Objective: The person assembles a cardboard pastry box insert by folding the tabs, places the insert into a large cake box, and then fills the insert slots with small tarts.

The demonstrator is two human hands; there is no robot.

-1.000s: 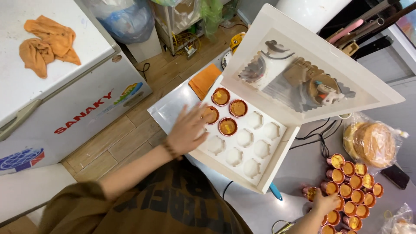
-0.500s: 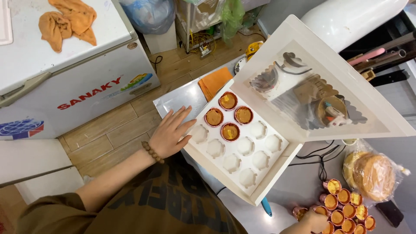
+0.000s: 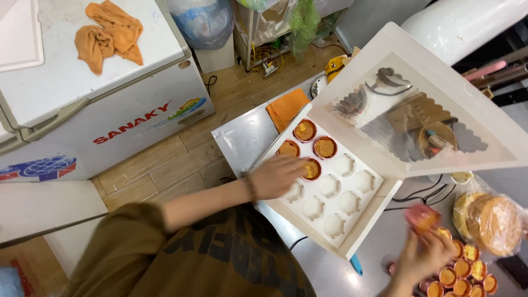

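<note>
A white cake box (image 3: 360,231) lies open on the steel table (image 3: 242,137), its windowed lid (image 3: 423,110) raised. Its moulded insert holds several small orange tarts (image 3: 324,147) in the far corner. My left hand (image 3: 278,176) rests flat on the insert, fingertips against the nearest tart (image 3: 312,169); it holds nothing. My right hand (image 3: 421,256) is to the right of the box, above a cluster of loose tarts (image 3: 462,269). It pinches one tart in a red cup (image 3: 422,217), blurred by motion.
A folded orange cloth (image 3: 286,107) lies on the table behind the box. A clear bag of round cakes (image 3: 492,220) sits at the right, with cables (image 3: 423,195) beside the box. A white chest freezer (image 3: 110,93) carrying an orange rag (image 3: 107,38) stands to the left.
My right hand has risen from the tart cluster with one tart in its fingers. My left hand has slid from the box's left edge onto the insert, up to the nearest tart.
</note>
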